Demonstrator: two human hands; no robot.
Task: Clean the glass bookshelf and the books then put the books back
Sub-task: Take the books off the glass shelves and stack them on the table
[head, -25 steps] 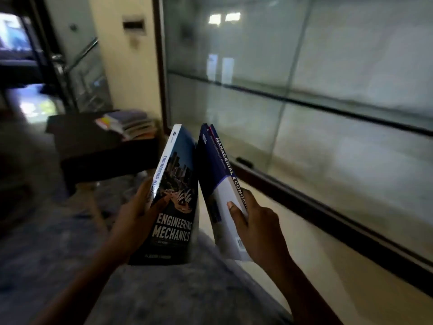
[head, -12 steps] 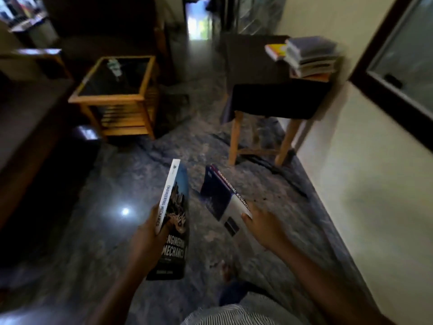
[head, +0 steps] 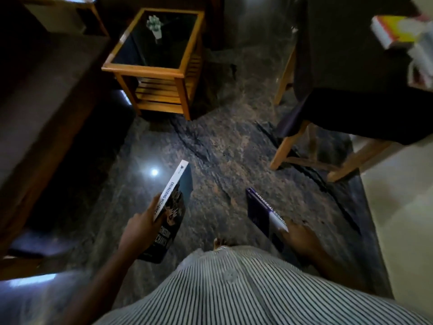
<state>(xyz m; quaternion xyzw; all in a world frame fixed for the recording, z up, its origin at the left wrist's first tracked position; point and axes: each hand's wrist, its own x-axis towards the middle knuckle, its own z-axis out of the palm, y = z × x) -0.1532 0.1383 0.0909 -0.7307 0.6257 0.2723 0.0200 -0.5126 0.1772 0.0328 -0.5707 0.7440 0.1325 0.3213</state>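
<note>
My left hand (head: 140,226) grips a dark book titled Engineering Mechanics (head: 172,207) by its white spine, low over the floor. My right hand (head: 298,238) holds a purple book titled Managerial Economics (head: 262,211) from below, spine up, at about the same height. The two books are well apart. A blurred stack of books (head: 403,34) lies on a dark-covered table at the upper right. The glass bookshelf is out of view.
A wooden side table (head: 154,69) with a glass top stands ahead on the dark marble floor (head: 222,148). The dark-covered table on wooden legs (head: 351,78) is at the right, by a pale wall. Dark furniture (head: 42,102) runs along the left.
The view has swung away from the glass bookshelf and down to the floor. Both hands have lowered with their books, which have moved farther apart.
</note>
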